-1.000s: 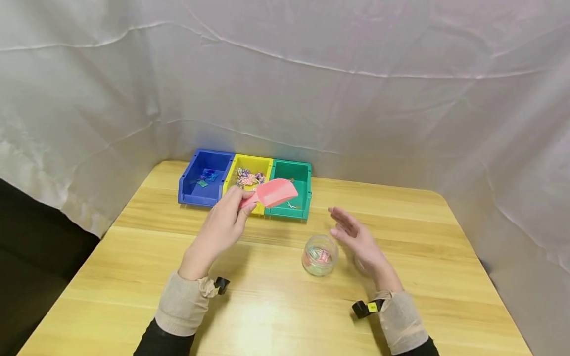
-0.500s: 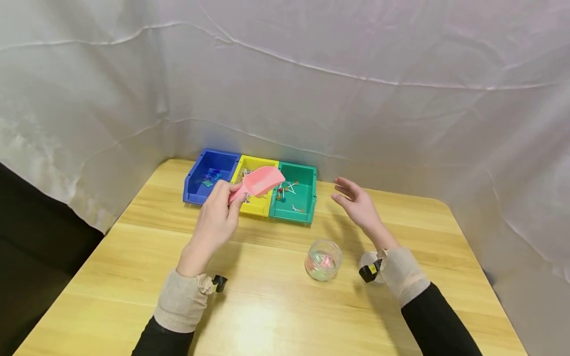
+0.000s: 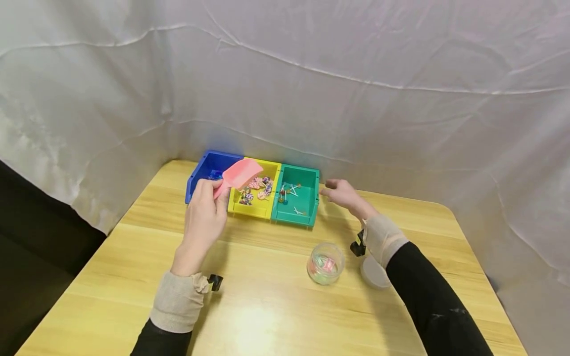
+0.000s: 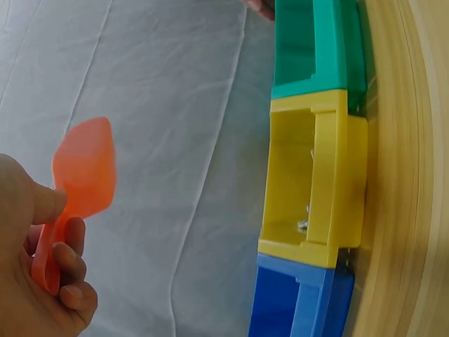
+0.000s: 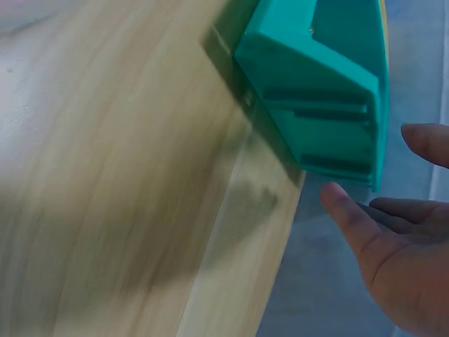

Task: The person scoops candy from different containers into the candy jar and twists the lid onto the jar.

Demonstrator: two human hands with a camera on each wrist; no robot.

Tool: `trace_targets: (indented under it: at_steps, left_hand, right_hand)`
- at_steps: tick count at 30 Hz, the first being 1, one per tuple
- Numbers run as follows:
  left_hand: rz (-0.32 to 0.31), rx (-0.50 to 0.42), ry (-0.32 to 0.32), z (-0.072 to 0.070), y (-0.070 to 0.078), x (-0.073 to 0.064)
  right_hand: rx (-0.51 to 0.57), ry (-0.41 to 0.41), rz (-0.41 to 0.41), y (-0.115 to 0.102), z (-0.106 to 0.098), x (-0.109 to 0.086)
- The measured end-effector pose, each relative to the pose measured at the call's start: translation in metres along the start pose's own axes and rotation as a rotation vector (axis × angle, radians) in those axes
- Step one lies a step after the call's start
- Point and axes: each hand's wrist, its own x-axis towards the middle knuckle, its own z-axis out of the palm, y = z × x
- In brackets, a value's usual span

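My left hand (image 3: 202,225) grips a pink scoop (image 3: 242,173) by its handle, held up above the blue bin (image 3: 192,185) and yellow bin (image 3: 249,211). In the left wrist view the scoop (image 4: 85,168) looks orange, its bowl bare. My right hand (image 3: 345,195) is beside the right wall of the green bin (image 3: 307,198), fingers extended and holding nothing; in the right wrist view its fingertips (image 5: 334,191) appear just short of that wall. Lollipops (image 3: 289,190) lie in the green bin, and twist-wrapped candies (image 3: 256,190) in the yellow one.
A clear round jar (image 3: 325,277) with pink and green wrapped pieces stands lidless on the wooden table (image 3: 267,316). Right of it lies a whitish round lid (image 3: 375,272), partly under the right forearm. Grey curtain (image 3: 311,99) hangs behind the bins.
My right hand has moved from beside the jar, away from me, to the green bin's right side. The left hand has shifted slightly left with the scoop.
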Motion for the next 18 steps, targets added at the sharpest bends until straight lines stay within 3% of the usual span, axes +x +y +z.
trace_targets:
  at_steps: [4, 11, 18]
  left_hand:
    - [-0.042, 0.04, -0.011, -0.004, -0.003, 0.0]
    - [-0.126, 0.098, -0.028, -0.016, -0.014, -0.003]
    - [-0.113, 0.116, -0.03, -0.019, -0.014, -0.001]
  right_hand:
    - [0.08, -0.054, 0.055, -0.002, 0.006, 0.013]
    - [0.238, -0.083, 0.099, -0.008, 0.018, 0.02]
    - [0.219, -0.055, 0.081, -0.009, 0.025, 0.021]
